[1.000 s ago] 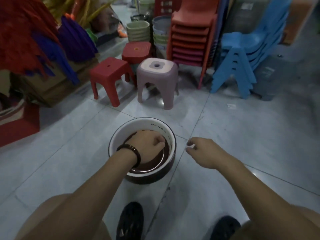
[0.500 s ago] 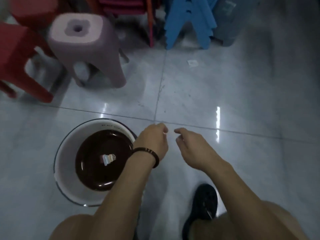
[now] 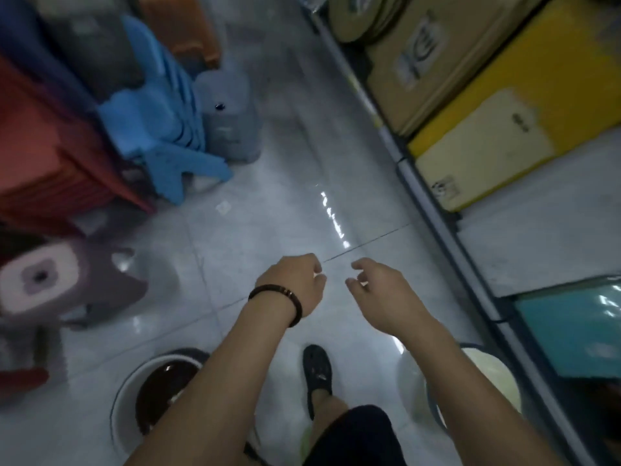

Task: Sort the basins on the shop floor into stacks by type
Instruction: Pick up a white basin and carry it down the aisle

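Observation:
A white basin with a dark brown inside [image 3: 134, 395] stands on the tiled floor at the lower left, partly hidden by my left forearm. A pale cream basin [image 3: 487, 371] shows at the lower right behind my right arm, close to the shelf. My left hand [image 3: 295, 284], with a dark bracelet on the wrist, hangs in the air over the floor with loosely curled fingers and holds nothing. My right hand [image 3: 376, 290] floats beside it, fingers relaxed and empty. Both hands are well away from either basin.
Stacked blue chairs [image 3: 161, 129], red chairs [image 3: 43, 156] and a mauve stool [image 3: 50, 284] line the left. A grey bin [image 3: 228, 122] stands behind them. A low shelf with yellow and brown boxes [image 3: 487, 112] runs along the right. My black shoe [image 3: 316, 371] is below.
My left hand has come out of the brown basin and lifted away. The view has swung right, so the basin now lies at the lower left and the shelf and cream basin have appeared.

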